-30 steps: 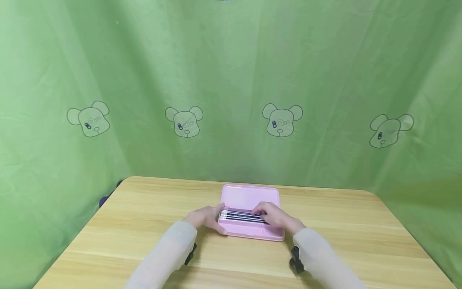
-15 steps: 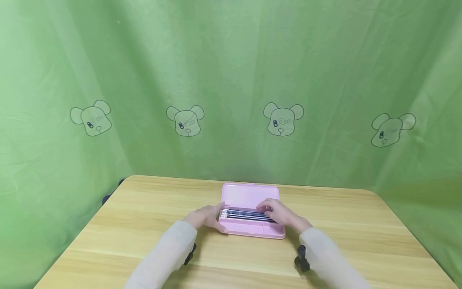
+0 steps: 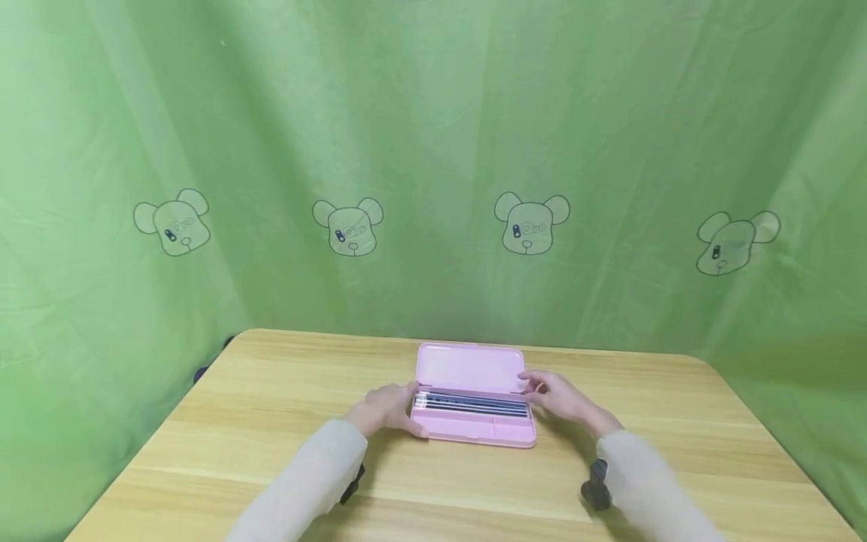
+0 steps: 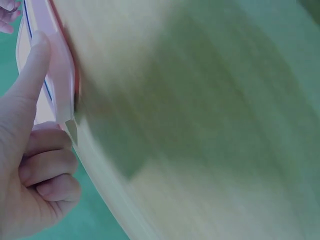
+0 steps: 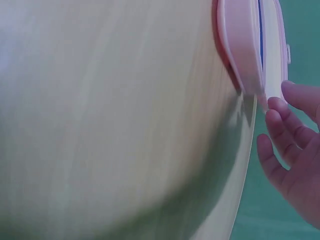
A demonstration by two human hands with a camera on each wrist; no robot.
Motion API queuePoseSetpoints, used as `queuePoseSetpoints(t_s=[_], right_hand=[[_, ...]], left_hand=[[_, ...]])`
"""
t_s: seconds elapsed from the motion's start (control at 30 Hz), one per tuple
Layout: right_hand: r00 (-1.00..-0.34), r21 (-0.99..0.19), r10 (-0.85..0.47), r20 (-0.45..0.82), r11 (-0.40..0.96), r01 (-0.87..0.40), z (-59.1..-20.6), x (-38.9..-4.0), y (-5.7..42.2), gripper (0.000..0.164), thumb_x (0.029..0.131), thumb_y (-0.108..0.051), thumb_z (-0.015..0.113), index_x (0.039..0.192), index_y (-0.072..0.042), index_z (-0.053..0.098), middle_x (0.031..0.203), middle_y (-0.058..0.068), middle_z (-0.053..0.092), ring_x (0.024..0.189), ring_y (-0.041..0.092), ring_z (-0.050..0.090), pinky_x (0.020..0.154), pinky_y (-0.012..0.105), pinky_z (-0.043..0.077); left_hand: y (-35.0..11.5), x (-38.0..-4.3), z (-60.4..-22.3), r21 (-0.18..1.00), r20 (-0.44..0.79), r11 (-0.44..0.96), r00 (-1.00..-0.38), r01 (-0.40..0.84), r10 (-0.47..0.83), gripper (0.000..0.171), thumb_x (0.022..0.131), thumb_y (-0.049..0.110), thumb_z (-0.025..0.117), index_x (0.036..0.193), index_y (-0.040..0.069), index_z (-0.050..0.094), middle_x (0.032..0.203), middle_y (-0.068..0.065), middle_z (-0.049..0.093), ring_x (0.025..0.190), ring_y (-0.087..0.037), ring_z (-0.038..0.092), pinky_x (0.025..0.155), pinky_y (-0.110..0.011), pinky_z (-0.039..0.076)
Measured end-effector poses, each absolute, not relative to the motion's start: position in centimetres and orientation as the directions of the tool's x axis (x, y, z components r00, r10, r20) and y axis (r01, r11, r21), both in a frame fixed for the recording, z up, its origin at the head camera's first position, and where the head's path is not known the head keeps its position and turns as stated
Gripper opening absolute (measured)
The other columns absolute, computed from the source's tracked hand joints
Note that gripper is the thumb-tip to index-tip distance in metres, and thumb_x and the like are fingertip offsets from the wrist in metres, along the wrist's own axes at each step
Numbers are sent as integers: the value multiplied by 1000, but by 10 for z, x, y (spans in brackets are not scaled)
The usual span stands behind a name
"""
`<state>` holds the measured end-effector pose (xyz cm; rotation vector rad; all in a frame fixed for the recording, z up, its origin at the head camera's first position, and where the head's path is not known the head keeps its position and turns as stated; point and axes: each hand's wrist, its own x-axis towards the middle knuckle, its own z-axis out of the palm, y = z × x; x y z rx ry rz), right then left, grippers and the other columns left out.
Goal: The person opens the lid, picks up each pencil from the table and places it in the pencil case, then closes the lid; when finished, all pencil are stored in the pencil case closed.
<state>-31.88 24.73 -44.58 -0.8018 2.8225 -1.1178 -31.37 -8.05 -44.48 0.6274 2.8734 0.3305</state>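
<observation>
A pink pencil case (image 3: pixel 450 427) lies unfolded on the table, its lid (image 3: pixel 470 366) laid back on the far side. Several dark striped pencils (image 3: pixel 472 405) lie side by side in the long compartment, white ends to the left. My left hand (image 3: pixel 389 407) grips the case's left end, thumb along the front and fingers round the side. In the left wrist view the thumb (image 4: pixel 36 62) presses against the case. At the right end, my right hand (image 3: pixel 561 396) has loosely bent fingers with nothing between them, fingertips right at the lid's edge.
The wooden table (image 3: pixel 284 376) has rounded far corners. Behind it and at both sides hangs a green curtain (image 3: pixel 433 135) with bear-head drawings. In front of the pencils, the case has a compartment split by a low divider (image 3: pixel 494 427).
My right hand has moved off the pencils to the right, from inside the case to its right edge, uncovering the pencils' right ends. The left hand has stayed on the case.
</observation>
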Motion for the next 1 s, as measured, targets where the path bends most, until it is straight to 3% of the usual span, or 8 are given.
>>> queuePoseSetpoints(t_s=[0.13, 0.43, 0.7, 1.0], right_hand=[[-902, -674, -416, 120, 633, -381, -444, -318, 255, 43, 85, 0, 56, 122, 17, 44, 86, 12, 57, 79, 22, 55, 68, 26, 50], [-928, -773, -372, -39, 599, -208, -445, -329, 262, 59, 90, -9, 52, 134, 18, 24, 78, 11, 51, 56, 15, 47, 49, 26, 44], [-925, -807, -374, -69, 566, -169, -449, -336, 260, 63, 91, -14, 53, 135, 16, 21, 66, 4, 45, 51, 10, 40, 47, 22, 38], [-939, -908, -338, -68, 410, -82, -441, -329, 256, 58, 97, -19, 43, 140, 10, 18, 71, 5, 45, 58, 11, 41, 53, 22, 40]], left_hand=[[-80, -312, -445, 240, -84, 879, -893, 412, 442, 85, 58, 57, 76, 120, 7, 49, 103, -14, 64, 94, -27, 61, 73, -38, 53], [-78, -308, -448, 283, -93, 869, -890, 406, 446, 85, 60, 55, 75, 125, 6, 49, 107, -13, 64, 97, -26, 60, 79, -37, 52], [-79, -307, -450, 317, -74, 854, -887, 413, 457, 89, 62, 54, 75, 132, 7, 45, 112, -13, 63, 100, -27, 60, 82, -38, 51], [-85, -305, -451, 352, -52, 838, -885, 417, 462, 91, 65, 52, 75, 134, 4, 42, 116, -18, 60, 103, -31, 58, 88, -40, 49]])
